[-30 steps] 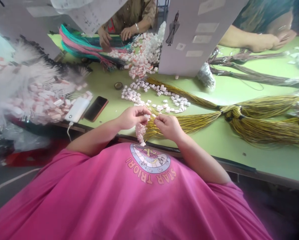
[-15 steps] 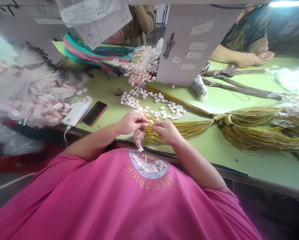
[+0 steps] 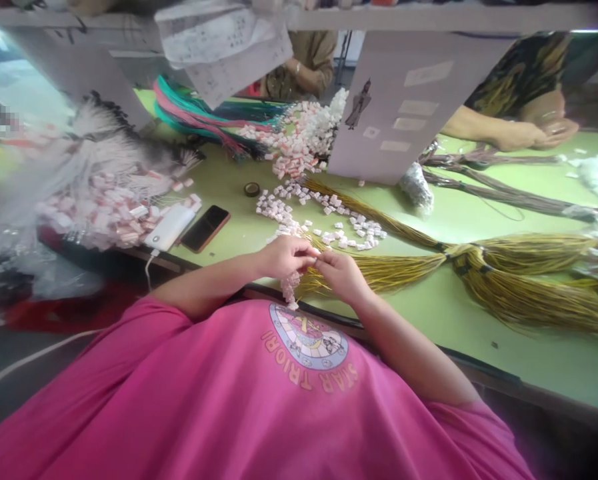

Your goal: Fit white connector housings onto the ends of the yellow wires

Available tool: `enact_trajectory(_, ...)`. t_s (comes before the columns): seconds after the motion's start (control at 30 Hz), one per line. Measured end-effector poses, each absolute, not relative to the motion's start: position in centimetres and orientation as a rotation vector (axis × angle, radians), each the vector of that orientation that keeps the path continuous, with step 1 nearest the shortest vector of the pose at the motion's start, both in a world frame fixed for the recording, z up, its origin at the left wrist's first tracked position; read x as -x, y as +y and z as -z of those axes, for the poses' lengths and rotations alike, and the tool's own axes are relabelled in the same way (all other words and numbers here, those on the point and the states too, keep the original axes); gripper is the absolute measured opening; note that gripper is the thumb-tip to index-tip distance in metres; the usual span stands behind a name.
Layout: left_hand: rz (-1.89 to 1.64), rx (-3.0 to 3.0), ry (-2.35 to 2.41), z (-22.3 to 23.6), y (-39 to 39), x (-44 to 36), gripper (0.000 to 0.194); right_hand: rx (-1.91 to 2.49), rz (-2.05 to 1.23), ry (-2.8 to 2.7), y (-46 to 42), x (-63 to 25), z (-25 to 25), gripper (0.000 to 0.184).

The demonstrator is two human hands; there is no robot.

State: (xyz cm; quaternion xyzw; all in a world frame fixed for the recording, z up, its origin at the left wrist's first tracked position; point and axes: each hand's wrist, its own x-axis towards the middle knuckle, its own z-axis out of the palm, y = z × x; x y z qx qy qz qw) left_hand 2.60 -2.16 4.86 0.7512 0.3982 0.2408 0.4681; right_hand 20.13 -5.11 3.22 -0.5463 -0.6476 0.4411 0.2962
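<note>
A small white connector (image 3: 315, 253) is pinched where the left grip (image 3: 285, 257) and right grip (image 3: 343, 272) meet. Thin yellow-and-dark wires (image 3: 403, 272) fan out under the right grip and gather at a tie farther right. Pinkish-white connectors (image 3: 289, 287) bunch just below the left grip; loose white connectors (image 3: 279, 211) lie scattered beyond both.

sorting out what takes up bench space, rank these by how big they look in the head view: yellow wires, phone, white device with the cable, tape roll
1. Yellow wires, clearly largest
2. Phone and white device: too alike to rank
3. Tape roll, smallest
</note>
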Motion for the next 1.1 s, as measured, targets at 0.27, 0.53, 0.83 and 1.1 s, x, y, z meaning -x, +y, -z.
enact_trajectory(0.27,-0.588,-1.915,1.004,-4.8,-2.0,-1.9,0.013,1.461,-1.084,-1.739,-5.4,-20.0,-3.1,0.021)
enact_trajectory(0.53,-0.654,-1.683,0.843,-4.1,-1.4,-1.1,0.010,1.496,-1.073,-1.842,-4.9,-19.3,-4.2,0.019)
enact_trajectory(0.83,-0.610,-1.778,0.841,-4.0,-1.2,-1.2,0.010,1.494,-1.364,-1.643,-4.7,-19.3,-4.5,0.021)
enact_trajectory(1.1,-0.581,-1.668,0.870,-4.0,-1.1,-1.3,0.011,1.490,-1.332,-1.639,-4.6,-19.1,-4.4,0.023)
